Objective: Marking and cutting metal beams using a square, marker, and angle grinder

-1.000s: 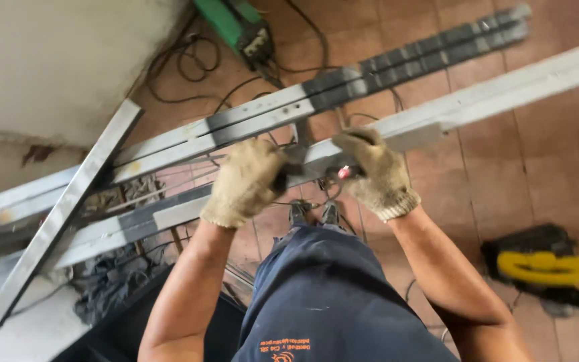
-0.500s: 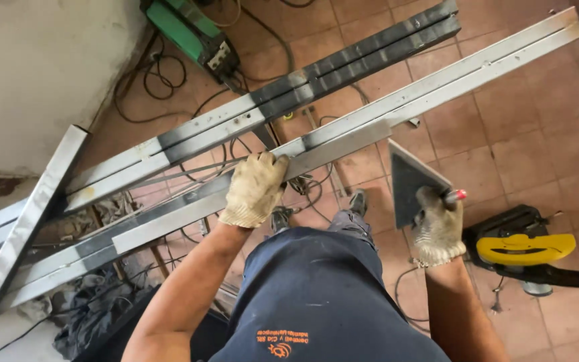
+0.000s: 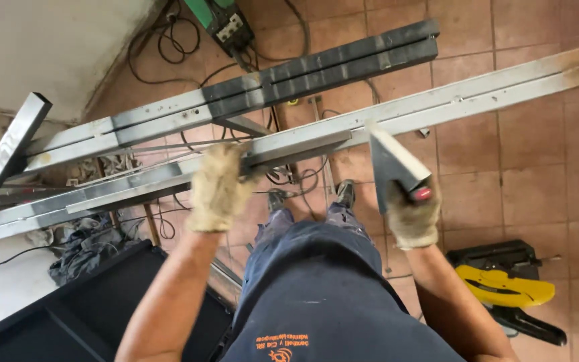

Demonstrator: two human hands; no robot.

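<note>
Head view, looking straight down past the person's dark trousers to a floor of reddish tiles (image 3: 531,167). Left hand (image 3: 219,188), in a worn tan work glove, lies on the near grey steel bar (image 3: 437,107), a long flat length running from lower left to upper right; the gloved fingers (image 3: 226,161) are curled together over the bar's edge and clamped on it. Right hand (image 3: 411,218), gloved likewise, is closed around the red-tipped grip of a triangular steel square (image 3: 390,164), which it holds raised just beside the near bar, its point towards the bar; whether the square touches the bar cannot be told. A second run of steel, the far bar (image 3: 316,67), lies parallel and farther from the person, dark at its right half and pale at its left. A short square tube (image 3: 5,157) leans across the left ends of both runs. The person's two shoes (image 3: 309,198) show beneath the near bar, between the hands. A green machine (image 3: 226,20) sits at the top edge, with black cables (image 3: 169,47) looping from it over the tiles. A yellow and black power saw (image 3: 504,288) rests on the floor at lower right, well apart from the bars. A black case (image 3: 68,315) and a heap of grey cloth (image 3: 85,245) occupy the lower left.
</note>
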